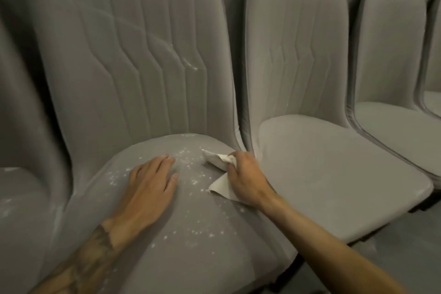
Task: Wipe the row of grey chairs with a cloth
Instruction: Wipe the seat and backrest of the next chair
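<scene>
At the far left we see only a slice of a grey chair point(16, 198), its seat streaked with pale marks. Beside it stands the dusty chair point(133, 55), the nearest to us, with white specks point(191, 163) scattered over its seat and a few pale smears point(189, 64) low on the stitched backrest.

On that seat we come to the left hand point(150, 181). It lies flat and palm down, fingers straight and close together, holding nothing. A tattoo point(95, 246) darkens the forearm behind it.

Just right of it, among the specks, we find the white cloth point(220, 186), bunched on the right part of the same seat. One corner points toward us and another end pokes out toward the backrest. The right hand point(245, 179) grips the cloth, fingers and thumb curled round its middle, and holds it down on the seat near the right edge.

Further right we meet the next chair point(322, 174), set close beside the dusty chair, its seat a paler, even grey. After it comes a third chair point(393, 114), and then a sliver of a fourth chair point(435, 102) at the right edge. The dark floor point(393, 246) shows below the front of these seats.
</scene>
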A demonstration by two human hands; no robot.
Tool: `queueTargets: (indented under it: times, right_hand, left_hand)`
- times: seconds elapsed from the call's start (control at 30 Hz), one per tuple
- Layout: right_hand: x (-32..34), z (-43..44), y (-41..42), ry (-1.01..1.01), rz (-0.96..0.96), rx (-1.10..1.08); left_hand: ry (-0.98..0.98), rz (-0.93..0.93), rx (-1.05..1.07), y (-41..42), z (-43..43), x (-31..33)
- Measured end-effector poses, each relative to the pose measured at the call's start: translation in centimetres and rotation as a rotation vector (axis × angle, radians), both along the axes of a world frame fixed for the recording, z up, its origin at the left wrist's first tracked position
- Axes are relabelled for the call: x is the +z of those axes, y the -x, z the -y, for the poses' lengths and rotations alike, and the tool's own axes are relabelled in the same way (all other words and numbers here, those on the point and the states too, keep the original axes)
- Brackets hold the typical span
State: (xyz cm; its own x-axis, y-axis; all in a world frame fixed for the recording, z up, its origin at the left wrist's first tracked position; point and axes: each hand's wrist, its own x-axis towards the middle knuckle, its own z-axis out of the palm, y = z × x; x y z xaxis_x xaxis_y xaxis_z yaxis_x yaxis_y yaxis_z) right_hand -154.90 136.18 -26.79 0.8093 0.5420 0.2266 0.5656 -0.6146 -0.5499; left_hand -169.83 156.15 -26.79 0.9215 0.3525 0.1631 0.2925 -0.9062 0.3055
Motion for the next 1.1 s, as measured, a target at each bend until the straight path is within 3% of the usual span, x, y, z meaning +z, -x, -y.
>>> queueTargets:
  times: [0.1,0.23,0.53,0.7,0.9,1.1]
  right_hand:
    - [0.0,0.1,1.1,0.215,0.234,-0.077]
    - [-0.3,1.2,2.5,0.355,0.305,-0.07]
    - [-1.0,0.3,0.8,0.278,0.166,-0.055]
    - [-1.6,-4.1,-0.3,0.249,0.186,-0.119]
    - [-2.1,-4.3,-0.2,0.273,0.258,0.204]
    - [-2.1,-7.6,-3.9,0.304,0.203,-0.108]
  left_hand:
    - [-0.019,-0.039,0.028,2.4,-2.3,-0.3]
    - [-0.054,-0.085,0.033,5.5,-5.1,-0.6]
    - [-0.11,-0.046,0.054,8.3,-10.4,-1.4]
    - [-0.12,0.01,0.065,8.7,-10.5,-2.3]
    - [-0.129,0.038,0.092,8.3,-10.2,-2.7]
    - [-0.157,0.056,0.105,8.0,-11.0,-3.9]
